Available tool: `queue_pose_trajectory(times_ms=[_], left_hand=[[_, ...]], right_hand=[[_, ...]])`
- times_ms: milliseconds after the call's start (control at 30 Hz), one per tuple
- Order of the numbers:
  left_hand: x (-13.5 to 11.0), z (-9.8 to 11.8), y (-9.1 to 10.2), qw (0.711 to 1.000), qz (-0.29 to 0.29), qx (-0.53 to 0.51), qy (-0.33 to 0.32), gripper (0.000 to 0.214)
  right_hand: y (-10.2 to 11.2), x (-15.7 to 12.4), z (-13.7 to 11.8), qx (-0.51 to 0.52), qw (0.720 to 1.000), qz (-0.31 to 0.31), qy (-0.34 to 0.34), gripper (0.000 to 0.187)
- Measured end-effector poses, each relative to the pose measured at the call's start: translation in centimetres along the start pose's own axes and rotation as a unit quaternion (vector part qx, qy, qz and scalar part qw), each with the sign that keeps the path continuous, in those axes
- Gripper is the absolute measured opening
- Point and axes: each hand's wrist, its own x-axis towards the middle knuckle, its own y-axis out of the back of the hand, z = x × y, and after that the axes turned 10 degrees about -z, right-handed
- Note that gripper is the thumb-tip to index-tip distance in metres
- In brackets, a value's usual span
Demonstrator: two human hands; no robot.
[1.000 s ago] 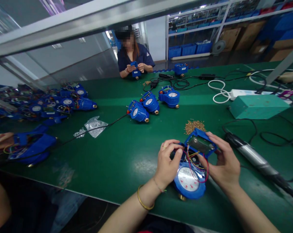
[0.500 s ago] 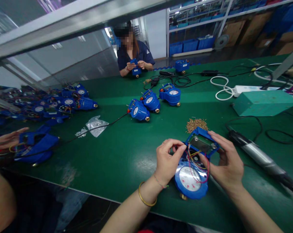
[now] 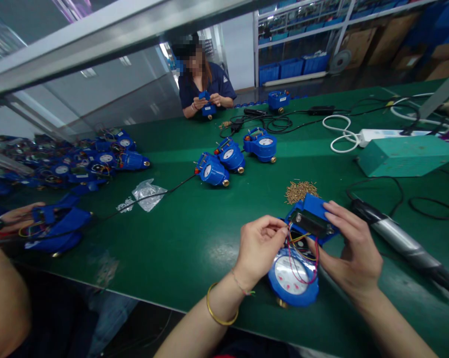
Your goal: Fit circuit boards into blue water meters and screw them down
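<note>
We are in a factory workshop: a co-worker (image 3: pixel 220 83) works at the far edge of the tabletop (image 3: pixel 180 233), meters (image 3: pixel 81 174) lie heaped toward its left corner, storage shelves (image 3: pixel 302 36) stand beyond.

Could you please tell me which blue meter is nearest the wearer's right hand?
The meter whose blue cover the right hand holds; the other meters are farther away.

White-framed shelving (image 3: pixel 301 36) beside a pale wall (image 3: pixel 239 57)
</note>
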Motion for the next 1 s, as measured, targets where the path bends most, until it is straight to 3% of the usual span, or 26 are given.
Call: queue_pose_trajectory(times_ms=[167,567,1000], left_hand=[[0.3,0.7,-0.3,0.989,-0.013,-0.126,0.081,0.015],[0.5,0.0,-0.5,0.982,-0.017,-0.16,0.098,0.036],[0.0,0.2,-0.5,0.98,-0.023,-0.185,0.068,0.033]], right_hand=[[0.5,0.5,-0.6,-0.05,0.998,-0.013,0.037,0.079],[0.8,0.6,-1.2,-0.117,0.99,-0.026,0.076,0.078],[0.5,0.6,-1.0,-0.04,0.999,-0.001,-0.002,0.075]])
